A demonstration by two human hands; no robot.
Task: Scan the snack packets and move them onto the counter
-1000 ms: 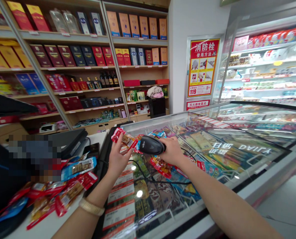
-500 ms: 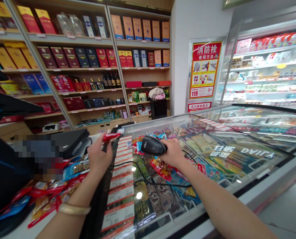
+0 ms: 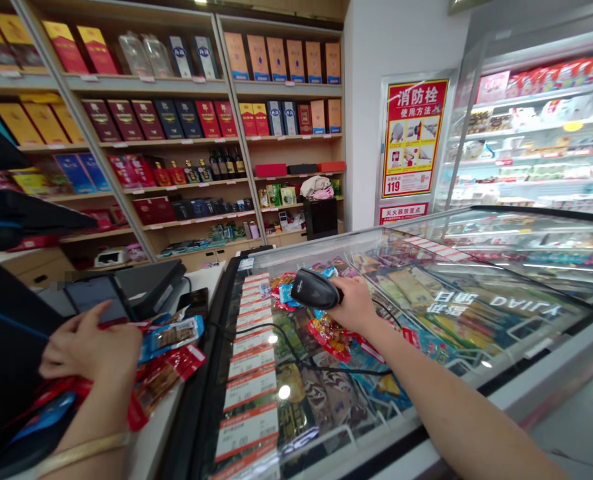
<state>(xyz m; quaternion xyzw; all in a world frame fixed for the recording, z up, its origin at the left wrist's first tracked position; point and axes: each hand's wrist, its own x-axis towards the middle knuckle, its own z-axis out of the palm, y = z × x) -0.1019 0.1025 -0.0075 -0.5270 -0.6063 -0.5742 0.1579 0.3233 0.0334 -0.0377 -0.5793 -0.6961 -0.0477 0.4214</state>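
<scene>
A black handheld barcode scanner [image 3: 316,289] is gripped in my right hand [image 3: 355,303], its head pointing left, above the glass freezer top. Under and beside it on the glass lie red and blue snack packets [image 3: 329,337]. My left hand [image 3: 94,347] is at the left counter, over a pile of small snack packets; its thumb stands apart from the curled fingers, and no packet shows in it. A blue packet [image 3: 176,333] and a red packet [image 3: 164,383] with brown contents lie to its right. The hand hides part of the pile.
A phone [image 3: 99,297] leans just beyond my left hand, next to a dark flat device [image 3: 156,287]. The scanner's black cable [image 3: 296,363] loops over the freezer lid [image 3: 521,267] and a strip of price labels [image 3: 249,393]. Shelves [image 3: 176,141] of boxed bottles line the back.
My left hand has moved left and down from the freezer's edge to the packet pile. The red packet it held no longer shows in it. My right hand keeps the scanner almost still.
</scene>
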